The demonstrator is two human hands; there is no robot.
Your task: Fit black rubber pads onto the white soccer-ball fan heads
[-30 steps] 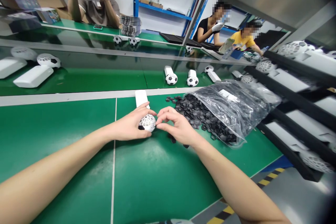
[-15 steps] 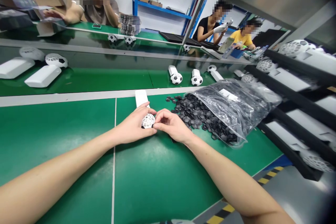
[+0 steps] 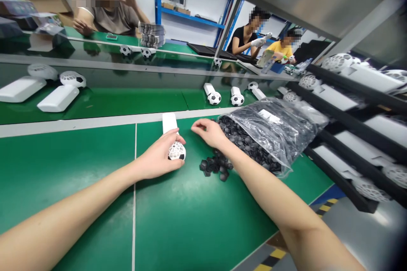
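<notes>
My left hand (image 3: 159,156) is wrapped around the ball-shaped head of a white handheld device (image 3: 177,151), which lies on the green table. The head has a white lattice with a black patch low on its side, and its white handle points away from me. My right hand (image 3: 210,132) hovers to the right, beside the heap of small black pieces (image 3: 235,129). Its fingers are curled together; whatever is between them is hidden. A smaller cluster of black five- or six-sided pieces (image 3: 216,165) lies below my right wrist.
A clear plastic bag (image 3: 280,123) spills the black pieces. Black racks (image 3: 343,144) with white devices stand at the right. More football-headed devices (image 3: 59,97) rest on the green belt (image 3: 127,103) beyond the table edge. Several people sit across; one (image 3: 111,17) faces this way.
My right hand has left the ball head and moved up and right toward the black pieces. My left hand stays on the device. The small cluster of pieces has come into sight.
</notes>
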